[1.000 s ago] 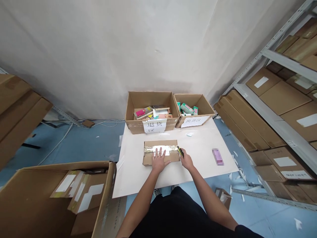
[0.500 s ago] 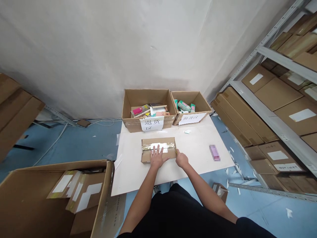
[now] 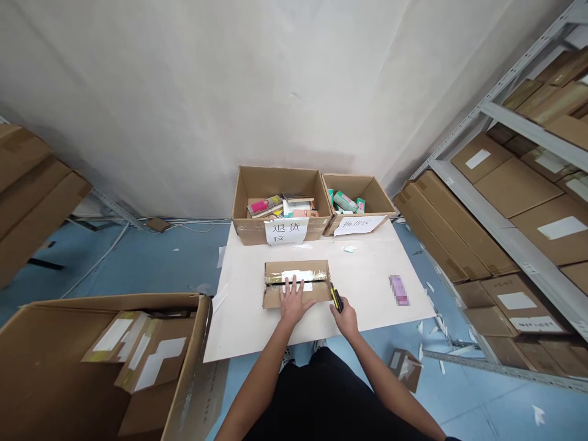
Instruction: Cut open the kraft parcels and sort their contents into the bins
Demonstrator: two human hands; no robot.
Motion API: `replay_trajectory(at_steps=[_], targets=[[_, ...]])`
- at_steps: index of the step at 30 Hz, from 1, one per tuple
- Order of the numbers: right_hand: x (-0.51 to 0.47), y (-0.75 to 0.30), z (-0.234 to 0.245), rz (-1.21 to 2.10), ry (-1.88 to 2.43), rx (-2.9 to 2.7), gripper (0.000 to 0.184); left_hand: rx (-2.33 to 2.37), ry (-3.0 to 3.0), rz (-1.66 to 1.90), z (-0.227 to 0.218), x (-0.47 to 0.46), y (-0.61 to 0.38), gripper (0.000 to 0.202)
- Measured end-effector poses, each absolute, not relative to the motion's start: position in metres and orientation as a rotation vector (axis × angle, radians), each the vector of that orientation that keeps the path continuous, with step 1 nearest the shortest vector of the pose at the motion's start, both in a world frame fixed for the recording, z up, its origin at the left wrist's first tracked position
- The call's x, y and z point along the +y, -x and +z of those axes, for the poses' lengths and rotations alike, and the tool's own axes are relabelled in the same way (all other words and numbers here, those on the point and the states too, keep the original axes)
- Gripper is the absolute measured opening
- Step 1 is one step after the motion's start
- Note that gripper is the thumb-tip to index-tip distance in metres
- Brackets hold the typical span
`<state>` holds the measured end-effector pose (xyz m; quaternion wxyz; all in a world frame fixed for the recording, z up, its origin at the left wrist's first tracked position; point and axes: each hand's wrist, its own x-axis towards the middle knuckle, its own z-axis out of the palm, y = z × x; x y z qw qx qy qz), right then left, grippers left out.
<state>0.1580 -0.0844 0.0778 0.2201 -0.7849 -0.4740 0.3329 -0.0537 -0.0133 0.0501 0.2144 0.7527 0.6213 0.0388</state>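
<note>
A brown cardboard box [image 3: 271, 297] lies on the white table, its top seam slit lengthwise through clear tape and a white label [image 3: 298, 275]. Spread flat, my left hand [image 3: 292, 301] presses on the near flap and the label's lower edge. My right hand [image 3: 345, 315] is closed around a yellow and black utility knife [image 3: 337, 298]. The knife's tip points up and left, at the box's right end; whether it touches the cardboard I cannot tell.
Two open labelled cartons stand at the table's [image 3: 367, 294] back: a larger one [image 3: 248, 231] and a smaller one [image 3: 331, 228] with green packs. A pixelated purple item [image 3: 399, 290] lies right. A big carton [image 3: 195, 355] of parcels stands left, a loaded shelf [image 3: 463, 184] right.
My right hand has drawn back toward me and slightly right with the utility knife, which now shows fully. The slit across the box top looks wider. My left hand stays on the box.
</note>
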Motion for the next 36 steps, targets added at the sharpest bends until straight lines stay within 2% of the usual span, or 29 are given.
replay_trajectory(at_steps=[4,7,14,20,24,29,33,36], targets=[[-0.077,-0.141,0.071,1.345,1.887,-0.831,0.042,1.813,-2.060,0.211,0.067,0.008,0.078,0.077],[-0.063,-0.127,0.066,1.468,1.688,-0.668,0.048,1.996,-1.905,0.169,0.074,0.038,0.114,0.071],[-0.002,-0.128,0.061,1.391,1.595,-0.567,0.050,1.901,-1.971,-0.075,0.089,0.084,0.159,0.070],[0.044,-0.146,0.069,1.332,1.426,-0.489,0.049,1.825,-1.932,-0.218,0.108,0.057,0.132,0.059],[0.037,-0.164,0.063,1.260,1.535,-0.390,0.047,1.761,-1.900,-0.070,0.093,0.023,0.114,0.065],[0.005,-0.160,0.052,1.471,1.592,-0.442,0.039,1.662,-1.850,0.066,0.063,0.001,0.072,0.079],[0.004,-0.139,0.068,1.495,1.533,-0.481,0.034,1.646,-1.747,0.242,0.043,0.006,0.064,0.082],[0.018,-0.125,0.089,1.570,1.429,-0.462,0.030,1.643,-1.592,0.360,0.028,0.021,0.106,0.077]])
